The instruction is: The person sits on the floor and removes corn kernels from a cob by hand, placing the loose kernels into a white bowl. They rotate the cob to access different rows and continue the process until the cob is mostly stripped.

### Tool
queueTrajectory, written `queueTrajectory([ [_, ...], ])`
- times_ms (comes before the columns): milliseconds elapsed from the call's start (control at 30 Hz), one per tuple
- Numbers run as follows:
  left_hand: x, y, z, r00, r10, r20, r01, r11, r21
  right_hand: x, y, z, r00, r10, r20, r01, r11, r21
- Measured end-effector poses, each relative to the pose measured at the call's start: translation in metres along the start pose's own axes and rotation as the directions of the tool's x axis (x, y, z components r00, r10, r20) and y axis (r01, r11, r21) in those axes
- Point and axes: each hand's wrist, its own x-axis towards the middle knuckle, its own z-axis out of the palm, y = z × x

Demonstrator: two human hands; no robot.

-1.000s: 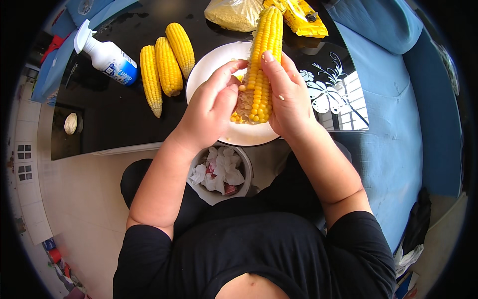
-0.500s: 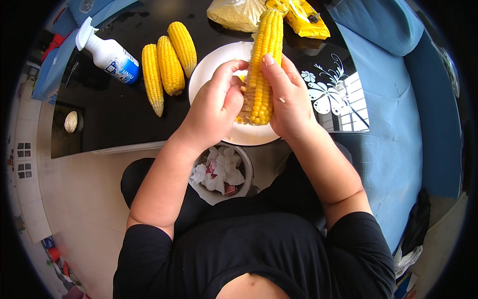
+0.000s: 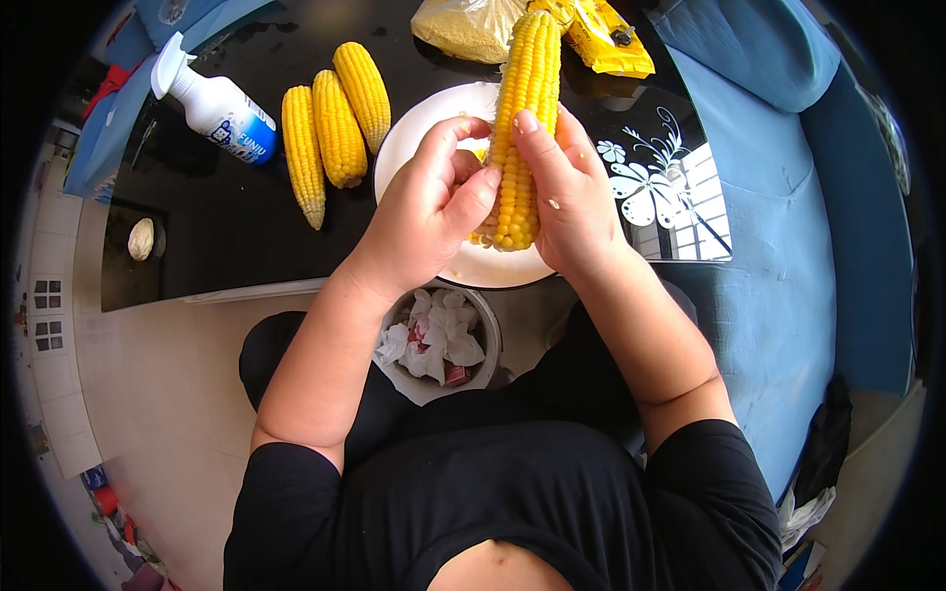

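Upright over a white plate [image 3: 493, 268], I hold a yellow ear of corn [image 3: 529, 89] with bare cob along its left side. My right hand [image 3: 576, 202] is wrapped round its right side, thumb across the front. On the left edge, my left hand [image 3: 424, 212] is curled with the thumb pressed to the kernel rows; its inner fingers are partly hidden. A loose kernel sticks near the base of my right thumb. Some yellow bits show on the plate between my hands.
Three whole ears of corn [image 3: 338, 128] lie left of the plate, beside a white-and-blue spray bottle [image 3: 219, 108]. Behind stand a clear bag of yellow grain [image 3: 463, 30] and a yellow packet [image 3: 611, 39]. Below the table edge is a bin [image 3: 488, 345] with crumpled tissues. A blue sofa [image 3: 759, 295] borders the right.
My left thumb has moved up and right, from lower on the cob's bare edge onto the kernels. The ear has turned slightly, showing less bare cob. My right hand keeps its grip.
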Motion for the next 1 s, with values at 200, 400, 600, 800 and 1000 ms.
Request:
queueTrajectory([
  [200,0.002,-0.011,0.000,0.997,0.063,-0.050,-0.057,0.992,0.111,0.001,0.000,-0.003,0.999,0.039,-0.003,-0.039,0.998,0.039],
  [400,0.000,0.002,0.000,0.997,0.009,-0.072,-0.009,1.000,-0.008,0.003,-0.001,-0.002,0.999,0.033,-0.001,-0.033,0.998,0.046],
  [600,0.001,0.004,-0.001,0.999,-0.045,-0.030,0.046,0.999,0.007,0.001,0.000,-0.001,1.000,0.023,0.012,-0.024,1.000,0.020],
  [800,0.003,-0.015,-0.001,0.990,0.112,-0.083,-0.102,0.988,0.115,0.001,0.002,-0.002,0.999,0.031,0.007,-0.031,0.999,0.022],
  [1000,0.002,-0.008,-0.003,0.995,0.043,-0.092,-0.035,0.995,0.090,0.000,-0.003,0.001,1.000,0.014,0.020,-0.015,0.999,0.040],
])
